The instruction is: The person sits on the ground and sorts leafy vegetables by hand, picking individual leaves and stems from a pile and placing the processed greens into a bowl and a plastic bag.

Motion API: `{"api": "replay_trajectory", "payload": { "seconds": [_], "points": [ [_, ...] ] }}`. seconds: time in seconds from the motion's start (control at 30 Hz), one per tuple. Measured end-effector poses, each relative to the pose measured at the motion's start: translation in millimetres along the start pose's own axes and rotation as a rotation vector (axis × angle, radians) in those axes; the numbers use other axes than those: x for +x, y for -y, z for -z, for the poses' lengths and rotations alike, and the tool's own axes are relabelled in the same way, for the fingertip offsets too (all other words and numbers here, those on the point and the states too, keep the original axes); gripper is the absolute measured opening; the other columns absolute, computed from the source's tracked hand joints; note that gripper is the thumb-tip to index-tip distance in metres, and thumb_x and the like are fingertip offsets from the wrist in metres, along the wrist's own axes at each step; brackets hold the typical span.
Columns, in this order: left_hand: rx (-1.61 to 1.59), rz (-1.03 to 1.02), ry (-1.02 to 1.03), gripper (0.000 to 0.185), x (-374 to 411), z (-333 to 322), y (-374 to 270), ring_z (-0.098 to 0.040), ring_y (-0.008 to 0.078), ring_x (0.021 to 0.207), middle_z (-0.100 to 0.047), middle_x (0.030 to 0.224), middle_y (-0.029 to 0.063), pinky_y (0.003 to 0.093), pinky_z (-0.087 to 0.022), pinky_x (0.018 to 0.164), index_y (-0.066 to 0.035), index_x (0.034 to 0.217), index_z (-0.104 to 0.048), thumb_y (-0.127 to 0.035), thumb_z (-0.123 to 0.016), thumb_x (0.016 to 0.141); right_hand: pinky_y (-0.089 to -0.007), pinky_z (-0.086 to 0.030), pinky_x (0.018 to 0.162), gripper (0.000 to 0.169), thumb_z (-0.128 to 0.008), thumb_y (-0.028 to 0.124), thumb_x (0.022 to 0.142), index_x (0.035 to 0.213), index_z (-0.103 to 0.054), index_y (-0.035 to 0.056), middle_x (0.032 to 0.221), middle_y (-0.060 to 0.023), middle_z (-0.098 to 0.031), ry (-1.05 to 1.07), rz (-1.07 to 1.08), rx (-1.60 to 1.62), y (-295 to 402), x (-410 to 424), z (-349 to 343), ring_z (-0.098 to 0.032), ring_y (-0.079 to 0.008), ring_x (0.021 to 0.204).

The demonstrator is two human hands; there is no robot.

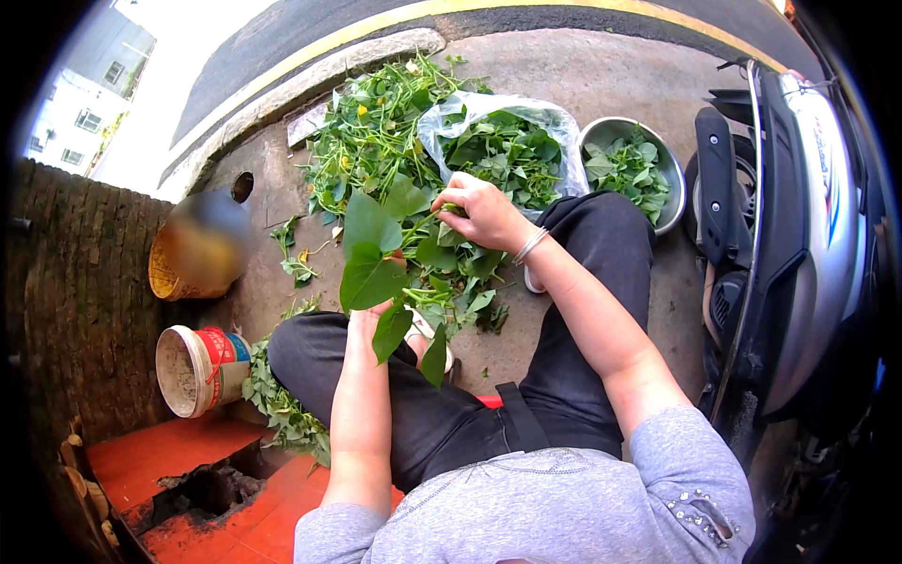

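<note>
My right hand (483, 211), with a silver bangle at the wrist, pinches the stem end of a leafy green vine (373, 275) between thumb and fingers. Below and to the left, my left hand (384, 299) is mostly hidden behind the vine's large heart-shaped leaves; it appears to hold the lower stems. Beyond my hands a heap of leafy vines (373, 134) with some yellow leaves lies on the concrete. Touching its right side, an open clear plastic bag (567, 151) holds green leaves. A metal bowl (678, 185) with more leafy tips stands right of the bag.
A scooter (775, 247) stands close on the right. To the left are a brick wall (77, 282), a yellow bucket (158, 271) and a tipped white plastic bucket (184, 374). More vines (282, 405) lie beside my left knee. Red tiles (176, 451) surround a broken hole. A curb and road lie ahead.
</note>
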State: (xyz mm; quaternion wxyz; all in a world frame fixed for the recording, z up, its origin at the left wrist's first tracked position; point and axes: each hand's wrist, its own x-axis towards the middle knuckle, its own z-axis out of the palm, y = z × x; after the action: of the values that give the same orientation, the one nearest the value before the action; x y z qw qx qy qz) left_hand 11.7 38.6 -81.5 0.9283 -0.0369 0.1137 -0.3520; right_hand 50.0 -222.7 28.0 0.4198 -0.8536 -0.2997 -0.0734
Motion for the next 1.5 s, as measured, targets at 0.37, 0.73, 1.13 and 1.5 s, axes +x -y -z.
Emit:
{"api": "replay_trajectory", "payload": {
  "seconds": [0.37, 0.73, 1.13, 1.5],
  "points": [
    [0.930, -0.503, -0.201, 0.028, -5.7, -18.4, 21.9, -0.056, 0.0187, 0.092, -0.056, 0.103, 0.0076, 0.0280, -0.049, 0.077, -0.003, 0.112, -0.054, -0.013, -0.060, 0.086, -0.0357, -0.047, 0.061, 0.011, -0.063, 0.015, 0.080, 0.087, -0.065, 0.0076, 0.070, -0.0096, -0.063, 0.143, 0.098, -0.047, 12.4, -5.8, 9.3, -0.061, -0.0272, 0.066],
    [0.372, -0.561, -0.196, 0.015, -0.7, -19.4, 0.7, -0.048, 0.0004, 0.063, -0.058, 0.086, -0.0014, 0.0132, -0.034, 0.044, -0.006, 0.101, -0.058, -0.018, -0.058, 0.092, -0.0178, -0.026, 0.049, 0.019, -0.050, 0.010, 0.088, 0.082, -0.063, -0.0020, 0.057, 0.0057, -0.043, 0.045, -0.253, 1.128, 27.8, -2.9, 32.1, -0.034, -0.0021, 0.053],
    [1.407, -0.736, -0.374, 0.016, -0.3, -68.4, 46.1, -0.056, 0.0057, 0.076, -0.061, 0.091, -0.0014, 0.0191, -0.043, 0.069, -0.006, 0.106, -0.059, -0.006, -0.059, 0.089, -0.0248, -0.044, 0.061, 0.014, -0.066, 0.016, 0.083, 0.088, -0.065, 0.0027, 0.071, -0.0051, -0.065, 0.165, -0.239, 0.383, 13.9, -6.7, 51.0, -0.054, -0.0084, 0.064],
    [1.527, -0.607, -0.241, 0.018, 11.7, -54.6, 64.6, -0.058, 0.0085, 0.090, -0.061, 0.100, 0.0027, 0.0223, -0.045, 0.079, -0.005, 0.108, -0.058, -0.004, -0.057, 0.090, -0.0432, -0.051, 0.070, 0.019, -0.064, 0.025, 0.078, 0.089, -0.069, 0.0112, 0.081, -0.0157, -0.065, 0.287, -0.207, -0.050, 2.4, -15.1, -24.2, -0.063, -0.0338, 0.079]
  ]
}}
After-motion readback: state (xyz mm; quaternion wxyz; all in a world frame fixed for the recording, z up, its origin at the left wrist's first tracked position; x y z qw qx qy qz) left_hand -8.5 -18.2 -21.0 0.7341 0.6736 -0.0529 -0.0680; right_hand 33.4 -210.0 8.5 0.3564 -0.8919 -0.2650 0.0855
